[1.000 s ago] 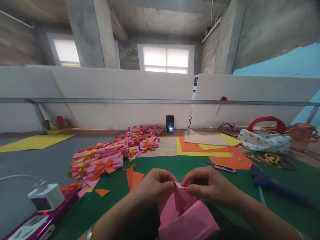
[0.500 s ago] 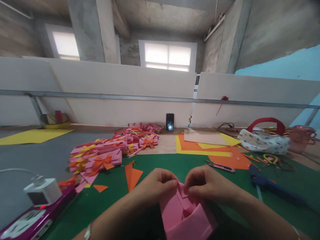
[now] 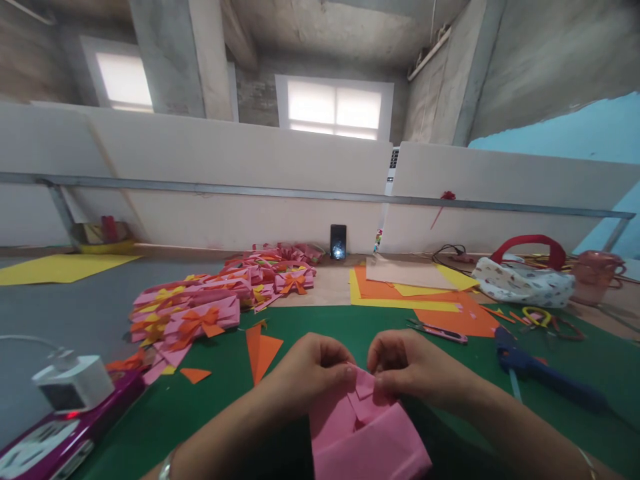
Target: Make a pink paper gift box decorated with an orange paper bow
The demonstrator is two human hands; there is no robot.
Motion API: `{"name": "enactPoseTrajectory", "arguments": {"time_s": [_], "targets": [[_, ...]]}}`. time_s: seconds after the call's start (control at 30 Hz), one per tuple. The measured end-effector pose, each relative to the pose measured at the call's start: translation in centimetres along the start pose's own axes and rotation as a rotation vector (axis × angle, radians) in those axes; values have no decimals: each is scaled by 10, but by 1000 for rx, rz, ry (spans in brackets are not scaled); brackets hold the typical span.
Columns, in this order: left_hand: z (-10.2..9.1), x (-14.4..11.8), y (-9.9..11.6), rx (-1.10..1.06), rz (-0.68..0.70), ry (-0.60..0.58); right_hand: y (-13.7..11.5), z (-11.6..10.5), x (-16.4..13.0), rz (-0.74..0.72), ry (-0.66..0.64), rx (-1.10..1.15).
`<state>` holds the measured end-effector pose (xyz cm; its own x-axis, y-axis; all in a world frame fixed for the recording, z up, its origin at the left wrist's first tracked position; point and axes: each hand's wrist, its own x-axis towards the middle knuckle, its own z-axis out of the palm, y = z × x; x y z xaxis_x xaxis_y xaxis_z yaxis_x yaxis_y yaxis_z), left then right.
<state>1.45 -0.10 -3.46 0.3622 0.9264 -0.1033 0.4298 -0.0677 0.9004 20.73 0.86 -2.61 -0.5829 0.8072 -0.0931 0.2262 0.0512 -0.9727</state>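
Both hands pinch the top edge of a folded pink paper piece [image 3: 367, 437] low in the middle of the head view. My left hand [image 3: 313, 363] grips its upper left corner with the fingers curled in. My right hand [image 3: 415, 363] grips the upper right corner, close beside the left. Small folded flaps show between the fingertips. The paper hangs over a green cutting mat [image 3: 220, 393].
A heap of pink paper pieces with orange and yellow bows [image 3: 210, 300] lies at the left. Orange offcuts [image 3: 260, 347], stacked orange and yellow sheets [image 3: 410, 293], a craft knife [image 3: 440, 331], a blue glue gun [image 3: 540, 370], scissors [image 3: 537, 315], a patterned bag [image 3: 525, 280], a phone [image 3: 339, 241], and a power strip with charger [image 3: 65, 407].
The upright pointed flap of the pink paper has been folded down flat. Both hands stayed on its top edge and dropped slightly.
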Motion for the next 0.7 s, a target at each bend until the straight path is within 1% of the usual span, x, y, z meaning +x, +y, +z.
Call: {"name": "enactPoseTrajectory", "arguments": {"time_s": [0.07,0.17,0.3,0.47,0.7], "targets": [[0,0,1,6,7,36,-1,0,0,4,-1,-4],[0,-1,5,40,47,80,-2,0,-1,-7,5,-84],[1,-4,13,112,86,100,-2,1,-1,7,30,-119],[1,-6,16,119,94,97,-3,3,0,5,76,-158],[0,-4,14,40,71,55,3,0,1,-10,51,-175]]}}
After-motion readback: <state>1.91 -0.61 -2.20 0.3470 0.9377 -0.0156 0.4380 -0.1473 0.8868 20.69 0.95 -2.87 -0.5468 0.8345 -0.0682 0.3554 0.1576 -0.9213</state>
